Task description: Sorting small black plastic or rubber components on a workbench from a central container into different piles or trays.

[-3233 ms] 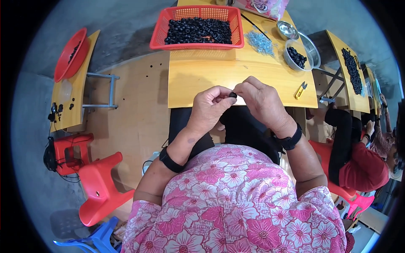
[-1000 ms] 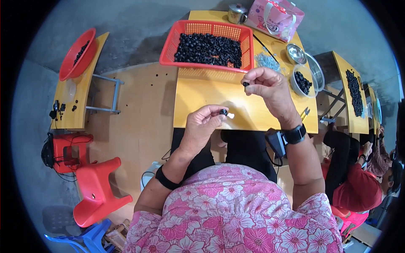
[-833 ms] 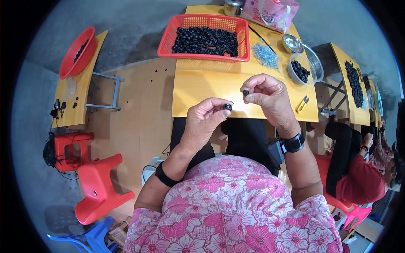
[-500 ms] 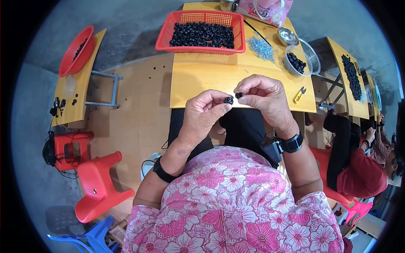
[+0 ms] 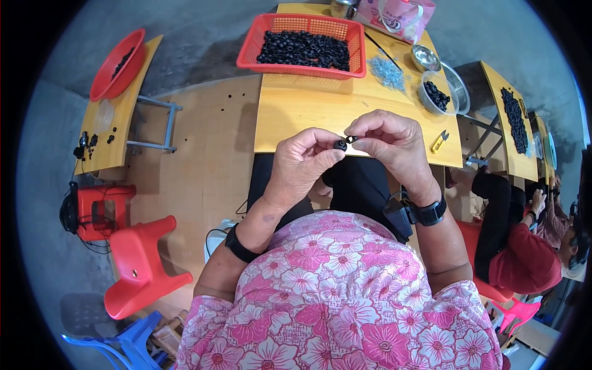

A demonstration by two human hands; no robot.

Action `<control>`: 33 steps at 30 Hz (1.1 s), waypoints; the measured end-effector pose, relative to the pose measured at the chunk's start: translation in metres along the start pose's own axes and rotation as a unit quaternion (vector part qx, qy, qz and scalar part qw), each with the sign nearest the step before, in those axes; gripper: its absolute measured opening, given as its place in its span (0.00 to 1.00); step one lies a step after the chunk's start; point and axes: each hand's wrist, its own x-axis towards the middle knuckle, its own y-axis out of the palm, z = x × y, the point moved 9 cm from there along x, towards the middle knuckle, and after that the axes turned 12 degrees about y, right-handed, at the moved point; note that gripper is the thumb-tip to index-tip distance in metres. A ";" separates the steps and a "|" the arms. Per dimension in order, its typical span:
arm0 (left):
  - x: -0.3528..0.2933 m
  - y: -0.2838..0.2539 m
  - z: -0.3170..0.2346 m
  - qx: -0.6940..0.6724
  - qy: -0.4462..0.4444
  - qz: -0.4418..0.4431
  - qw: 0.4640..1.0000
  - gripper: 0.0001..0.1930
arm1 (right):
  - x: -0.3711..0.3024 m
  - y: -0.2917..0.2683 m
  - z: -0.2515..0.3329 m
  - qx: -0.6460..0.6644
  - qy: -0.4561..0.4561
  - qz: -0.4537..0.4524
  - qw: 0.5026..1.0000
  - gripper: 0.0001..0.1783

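Note:
My left hand (image 5: 303, 161) pinches a small round black part (image 5: 340, 145) between thumb and fingertips. Close beside it, my right hand (image 5: 392, 143) grips a smaller black ring-like piece (image 5: 351, 139) with a light opening. The two pieces almost meet above the near edge of the yellow table (image 5: 296, 123); whether they touch I cannot tell. Beyond my hands stands a red basket (image 5: 246, 58) with many black ring-shaped parts (image 5: 302, 50). To its right lies a heap of small clear bluish pieces (image 5: 387, 74).
A clear bowl of black parts (image 5: 436, 95), metal bowls (image 5: 425, 57) and yellow thread snips (image 5: 439, 142) sit on the table's right side. A pink bag (image 5: 394, 18) stands at the back. Red stools (image 5: 139, 265) are at left; a person in red (image 5: 524, 253) sits at right.
My hands have come slightly closer together, and the right-hand piece has turned so that its opening shows. The whole view has shifted a little.

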 end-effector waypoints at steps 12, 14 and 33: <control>-0.002 -0.003 0.000 0.024 0.008 0.006 1.000 0.07 | -0.001 0.009 0.011 -0.076 -0.032 0.002 0.997 0.11; -0.002 -0.002 0.001 0.026 0.007 0.007 1.000 0.07 | -0.001 0.009 0.010 -0.081 -0.032 0.004 0.996 0.11; -0.004 -0.006 0.008 0.064 -0.006 0.011 0.998 0.07 | -0.004 0.024 0.030 -0.259 -0.122 0.024 0.958 0.15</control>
